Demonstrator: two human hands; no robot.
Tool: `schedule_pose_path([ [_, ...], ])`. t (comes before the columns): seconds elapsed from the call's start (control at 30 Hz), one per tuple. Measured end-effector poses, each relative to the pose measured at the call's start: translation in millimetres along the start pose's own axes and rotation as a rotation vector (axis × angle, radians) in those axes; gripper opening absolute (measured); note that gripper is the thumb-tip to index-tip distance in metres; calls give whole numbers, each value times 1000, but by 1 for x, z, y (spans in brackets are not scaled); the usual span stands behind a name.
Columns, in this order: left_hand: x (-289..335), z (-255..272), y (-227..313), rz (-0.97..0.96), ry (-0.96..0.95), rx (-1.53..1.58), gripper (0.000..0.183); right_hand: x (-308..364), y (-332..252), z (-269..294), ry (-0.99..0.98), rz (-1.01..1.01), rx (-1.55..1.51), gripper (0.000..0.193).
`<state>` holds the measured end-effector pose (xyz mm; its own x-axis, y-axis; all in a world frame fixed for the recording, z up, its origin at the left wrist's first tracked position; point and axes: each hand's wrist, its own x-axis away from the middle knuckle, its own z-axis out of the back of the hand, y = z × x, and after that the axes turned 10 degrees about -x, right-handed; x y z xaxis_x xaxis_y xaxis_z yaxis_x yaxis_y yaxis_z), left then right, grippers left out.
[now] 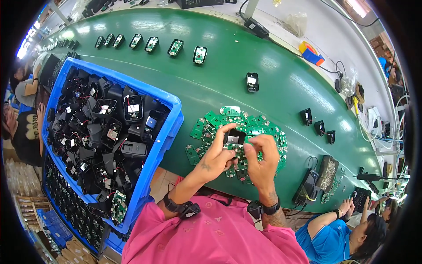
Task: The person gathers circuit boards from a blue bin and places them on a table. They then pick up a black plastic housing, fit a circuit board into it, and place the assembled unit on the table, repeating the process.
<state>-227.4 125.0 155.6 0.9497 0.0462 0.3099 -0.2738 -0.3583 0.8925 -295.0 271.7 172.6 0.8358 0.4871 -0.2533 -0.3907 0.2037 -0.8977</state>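
Over a round heap of green circuit boards (pixel 211 119), my left hand (pixel 214 154) grips a small black plastic housing (pixel 235 133) with a white part inside it. Close against the housing's right side, my right hand (pixel 263 160) is closed, its thumb and fingers pinched together. Whatever is between those fingertips is too small or too hidden to name. Under my fingers, boards in the heap are partly covered.
At the left stands a blue crate (pixel 172 105) full of black housings. A line of housings with boards (pixel 200 55) runs along the green table (pixel 162 79); several housings (pixel 319 127) stand at the right. Co-workers sit at both sides, one in a blue shirt (pixel 327 235).
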Motion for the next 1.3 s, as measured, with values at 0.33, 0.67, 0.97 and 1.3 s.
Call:
schedule_pose_path([
  [0.33,0,0,1,-74,-111,-124,61,6,-26,-9,-12,-433,-636,13],
  [0.67,10,0,-10,-210,42,-182,64,30,-28,-23,123,-467,-772,14],
  [0.97,23,-9,8,-233,18,-155,67,31,-36,-4,46,-116,-138,8],
  [1.3,29,-5,17,-377,-95,-377,64,11,-47,25,-299,-91,-78,4],
])
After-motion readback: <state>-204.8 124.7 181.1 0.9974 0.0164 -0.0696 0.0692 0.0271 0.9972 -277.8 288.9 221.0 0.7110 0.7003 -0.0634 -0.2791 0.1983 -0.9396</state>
